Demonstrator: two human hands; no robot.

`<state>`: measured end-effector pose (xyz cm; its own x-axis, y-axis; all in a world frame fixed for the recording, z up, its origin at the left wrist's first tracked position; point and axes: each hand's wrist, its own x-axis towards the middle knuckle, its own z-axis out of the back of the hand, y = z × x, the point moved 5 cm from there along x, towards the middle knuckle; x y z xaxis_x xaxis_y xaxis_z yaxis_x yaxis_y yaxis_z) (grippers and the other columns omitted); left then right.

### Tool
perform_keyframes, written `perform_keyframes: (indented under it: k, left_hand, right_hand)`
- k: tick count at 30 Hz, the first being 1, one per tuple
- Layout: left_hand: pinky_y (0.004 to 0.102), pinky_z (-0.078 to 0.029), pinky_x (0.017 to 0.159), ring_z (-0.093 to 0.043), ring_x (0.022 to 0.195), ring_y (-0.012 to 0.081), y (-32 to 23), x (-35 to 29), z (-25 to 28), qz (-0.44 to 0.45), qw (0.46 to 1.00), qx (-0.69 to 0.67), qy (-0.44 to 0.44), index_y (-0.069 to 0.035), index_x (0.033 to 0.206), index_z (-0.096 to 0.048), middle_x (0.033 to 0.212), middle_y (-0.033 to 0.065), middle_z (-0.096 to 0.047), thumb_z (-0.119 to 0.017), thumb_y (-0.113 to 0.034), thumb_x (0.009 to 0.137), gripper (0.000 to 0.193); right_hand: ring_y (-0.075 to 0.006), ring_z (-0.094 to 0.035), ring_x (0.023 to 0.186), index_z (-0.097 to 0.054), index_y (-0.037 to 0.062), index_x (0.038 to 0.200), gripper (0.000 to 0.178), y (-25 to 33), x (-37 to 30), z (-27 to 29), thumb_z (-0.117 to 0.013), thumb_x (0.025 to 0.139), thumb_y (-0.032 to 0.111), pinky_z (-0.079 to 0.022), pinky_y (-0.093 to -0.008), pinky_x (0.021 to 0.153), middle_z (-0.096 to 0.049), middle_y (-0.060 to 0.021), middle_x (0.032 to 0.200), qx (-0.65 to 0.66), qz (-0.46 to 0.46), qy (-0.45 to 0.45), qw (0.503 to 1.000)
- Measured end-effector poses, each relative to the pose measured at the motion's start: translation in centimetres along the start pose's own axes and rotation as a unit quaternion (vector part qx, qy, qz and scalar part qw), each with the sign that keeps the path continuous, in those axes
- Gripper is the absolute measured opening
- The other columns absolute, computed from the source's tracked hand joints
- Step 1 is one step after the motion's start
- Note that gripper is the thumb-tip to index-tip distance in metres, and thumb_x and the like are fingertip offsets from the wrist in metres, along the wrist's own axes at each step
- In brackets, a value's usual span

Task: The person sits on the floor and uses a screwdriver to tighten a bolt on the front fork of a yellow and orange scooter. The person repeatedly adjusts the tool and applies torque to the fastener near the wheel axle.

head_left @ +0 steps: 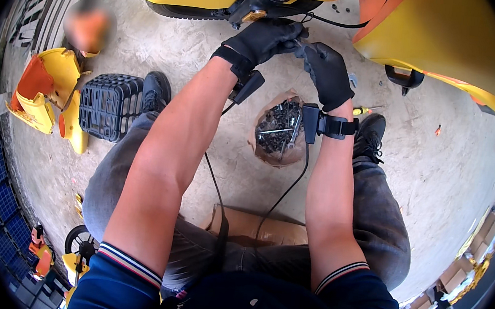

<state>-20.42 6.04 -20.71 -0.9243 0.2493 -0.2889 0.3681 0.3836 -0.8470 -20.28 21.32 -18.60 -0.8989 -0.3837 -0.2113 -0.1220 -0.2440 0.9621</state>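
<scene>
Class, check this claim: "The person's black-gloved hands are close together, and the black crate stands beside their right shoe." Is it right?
Not quite. The head view shows the black crate beside the left shoe, not the right shoe. The left hand and right hand are indeed black-gloved and close together.

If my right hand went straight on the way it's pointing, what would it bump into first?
Most likely your left hand, just ahead of your right hand in the picture; whether they already touch is hard to tell.
</scene>
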Motion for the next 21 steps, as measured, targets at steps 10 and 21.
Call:
perform_keyframes:
  k: [10,21]
  left_hand:
    - [0.0283,-0.05,0.081,-0.059,0.094,0.0143,-0.1,0.3,-0.5,0.001,0.994,0.102,-0.048,-0.002,0.115,-0.057,0.107,0.0073,-0.063,-0.06,-0.021,0.09,0.032]
    - [0.0301,-0.051,0.081,-0.061,0.09,0.0155,0.4,0.5,-0.7,0.028,0.994,0.094,-0.053,0.0,0.115,-0.057,0.105,0.008,-0.063,-0.06,-0.025,0.09,0.035]
  right_hand:
    - [-0.0084,-0.049,0.055,-0.064,0.0041,0.092,0.021,-1.2,-1.4,0.2,-0.057,0.088,0.023,-0.042,-0.0225,0.051,-0.055,-0.0004,0.068,0.127,-0.13,-0.009,0.983]
    - [-0.0082,-0.05,0.056,-0.063,0.0049,0.096,0.027,-2.9,-0.9,0.3,-0.058,0.089,0.031,-0.043,-0.0228,0.051,-0.055,-0.0002,0.069,0.285,-0.135,-0.062,0.947]
